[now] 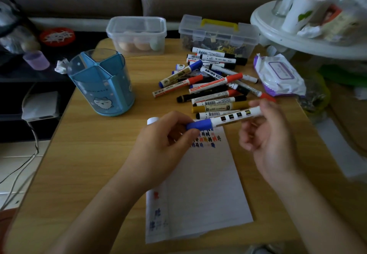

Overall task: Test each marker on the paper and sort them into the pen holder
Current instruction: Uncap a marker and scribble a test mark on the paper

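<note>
A white marker with a blue cap (222, 119) lies level above the paper (200, 190). My left hand (164, 140) pinches its blue cap, and my right hand (266, 134) holds the far end of the barrel. The paper carries small blue and red test marks near its top and down its left strip. A pile of several markers (214, 82) with red, blue, black and yellow caps lies on the table beyond the paper. The blue pen holder (103, 82) stands upright at the left, with dividers inside and no markers visible in it.
The wooden table (99, 164) also bears a clear tub holding eggs (137, 35), a clear case with a yellow handle (218, 35) and a wet wipes pack (278, 75). A white round stand (297, 31) crowds the right; a sofa is behind.
</note>
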